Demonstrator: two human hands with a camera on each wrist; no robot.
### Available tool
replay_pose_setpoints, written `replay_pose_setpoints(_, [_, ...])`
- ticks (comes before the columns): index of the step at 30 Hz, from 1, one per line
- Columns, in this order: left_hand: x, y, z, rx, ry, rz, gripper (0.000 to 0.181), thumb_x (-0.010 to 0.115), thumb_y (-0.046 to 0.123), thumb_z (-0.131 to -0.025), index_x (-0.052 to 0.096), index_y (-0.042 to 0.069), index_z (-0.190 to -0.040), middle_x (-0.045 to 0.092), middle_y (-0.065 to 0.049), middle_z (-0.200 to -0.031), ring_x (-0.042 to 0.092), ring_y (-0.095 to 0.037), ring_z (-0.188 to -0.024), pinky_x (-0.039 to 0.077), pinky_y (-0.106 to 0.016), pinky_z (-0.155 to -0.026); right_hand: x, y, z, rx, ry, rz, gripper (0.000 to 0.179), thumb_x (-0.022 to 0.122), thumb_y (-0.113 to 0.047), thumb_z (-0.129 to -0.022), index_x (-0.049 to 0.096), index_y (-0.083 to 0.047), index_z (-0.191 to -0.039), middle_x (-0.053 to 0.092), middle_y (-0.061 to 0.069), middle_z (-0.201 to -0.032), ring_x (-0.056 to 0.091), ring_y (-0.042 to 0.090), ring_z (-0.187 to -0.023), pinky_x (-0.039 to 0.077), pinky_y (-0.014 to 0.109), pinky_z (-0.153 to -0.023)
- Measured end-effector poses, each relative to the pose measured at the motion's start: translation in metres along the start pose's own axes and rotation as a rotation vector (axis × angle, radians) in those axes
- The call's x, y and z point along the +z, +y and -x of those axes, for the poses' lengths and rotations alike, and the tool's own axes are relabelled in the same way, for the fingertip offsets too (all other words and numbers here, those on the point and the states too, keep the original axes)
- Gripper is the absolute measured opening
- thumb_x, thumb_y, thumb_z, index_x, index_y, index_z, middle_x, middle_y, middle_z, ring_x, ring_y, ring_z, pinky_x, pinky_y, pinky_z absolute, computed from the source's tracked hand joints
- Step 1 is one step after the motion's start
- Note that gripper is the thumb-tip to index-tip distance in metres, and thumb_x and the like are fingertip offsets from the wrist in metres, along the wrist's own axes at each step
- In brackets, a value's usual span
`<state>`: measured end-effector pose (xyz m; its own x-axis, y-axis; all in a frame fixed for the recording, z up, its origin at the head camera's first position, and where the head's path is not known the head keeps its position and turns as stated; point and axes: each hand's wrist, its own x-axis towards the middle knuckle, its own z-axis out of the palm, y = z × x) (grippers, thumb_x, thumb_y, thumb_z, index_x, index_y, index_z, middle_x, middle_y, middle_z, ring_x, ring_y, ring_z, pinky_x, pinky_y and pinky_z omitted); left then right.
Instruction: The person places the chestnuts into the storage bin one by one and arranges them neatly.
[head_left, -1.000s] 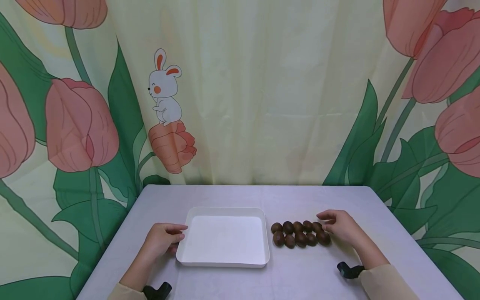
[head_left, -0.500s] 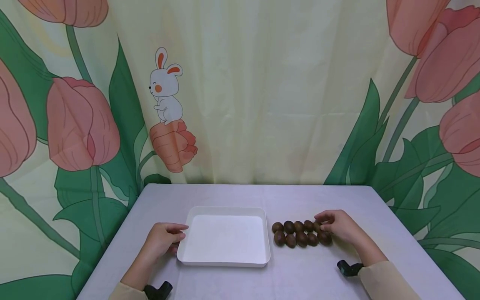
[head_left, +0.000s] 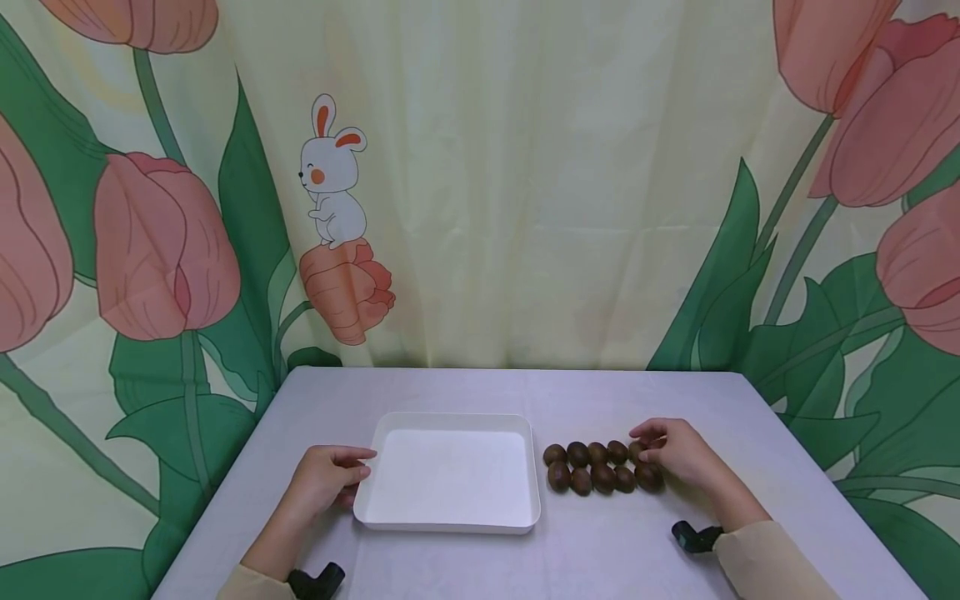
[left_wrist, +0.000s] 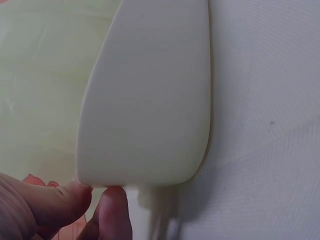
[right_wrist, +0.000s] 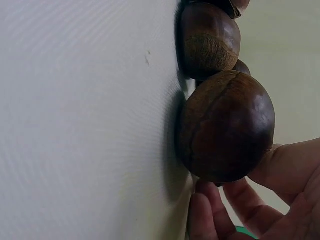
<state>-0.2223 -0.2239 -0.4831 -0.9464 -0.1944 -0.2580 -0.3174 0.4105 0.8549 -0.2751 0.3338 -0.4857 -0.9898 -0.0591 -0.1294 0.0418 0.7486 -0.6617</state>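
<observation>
A white rectangular tray (head_left: pixel 447 481) rests on the table. My left hand (head_left: pixel 322 481) is at its left side, fingertips touching the outside wall near the rim. In the left wrist view, the thumb (left_wrist: pixel 60 202) and one fingertip (left_wrist: pixel 114 210) meet the end wall of the tray (left_wrist: pixel 145 100). Several brown chestnuts (head_left: pixel 603 478) lie in two rows right of the tray. My right hand (head_left: pixel 678 448) pinches the rightmost chestnut of the back row (head_left: pixel 636 450), mostly hidden by the fingers. A large front-row chestnut (right_wrist: pixel 227 127) covers that grip in the right wrist view.
A white cloth covers the table (head_left: pixel 450 567). Behind its far edge hangs a curtain (head_left: pixel 510 208) printed with tulips and a rabbit. Black wrist cameras (head_left: pixel 317 581) sit at both wrists, below beige sleeves.
My right fingers have moved slightly left and closed around the back-row chestnut at the right end. The left hand and the tray stay in place.
</observation>
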Motion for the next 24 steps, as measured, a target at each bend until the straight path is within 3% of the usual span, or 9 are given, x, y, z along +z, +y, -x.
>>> replay_pose_setpoints(5, [0.0000, 0.0014, 0.0001, -0.009, -0.002, 0.006, 0.029, 0.081, 0.003, -0.093, 0.081, 0.005, -0.122, 0.075, -0.016, -0.106, 0.066, -0.021, -0.072, 0.060, -0.032, -0.062, 0.0004, -0.0006, 0.0013, 0.016, 0.023, -0.016, 0.031, 0.074, 0.004, -0.094, 0.074, -0.004, -0.124, 0.070, 0.016, -0.119, 0.065, 0.031, -0.108, 0.058, 0.042, -0.090])
replay_pose_setpoints(18, [0.0010, 0.0013, 0.0008, -0.011, 0.007, 0.011, 0.028, 0.081, 0.002, -0.093, 0.081, 0.005, -0.121, 0.074, -0.016, -0.103, 0.066, -0.022, -0.071, 0.060, -0.032, -0.061, -0.0005, -0.0021, -0.0026, 0.094, 0.046, -0.055, 0.028, 0.081, -0.008, -0.093, 0.075, -0.004, -0.120, 0.075, 0.012, -0.112, 0.065, 0.031, -0.108, 0.054, 0.050, -0.097])
replay_pose_setpoints(24, [0.0004, 0.0019, 0.0031, -0.007, 0.009, 0.010, 0.029, 0.080, 0.002, -0.093, 0.081, 0.005, -0.123, 0.074, -0.016, -0.103, 0.066, -0.022, -0.071, 0.060, -0.032, -0.061, -0.0019, -0.0040, -0.0031, 0.096, 0.059, -0.068, 0.028, 0.081, -0.008, -0.093, 0.075, -0.004, -0.120, 0.075, 0.013, -0.113, 0.065, 0.030, -0.108, 0.057, 0.046, -0.094])
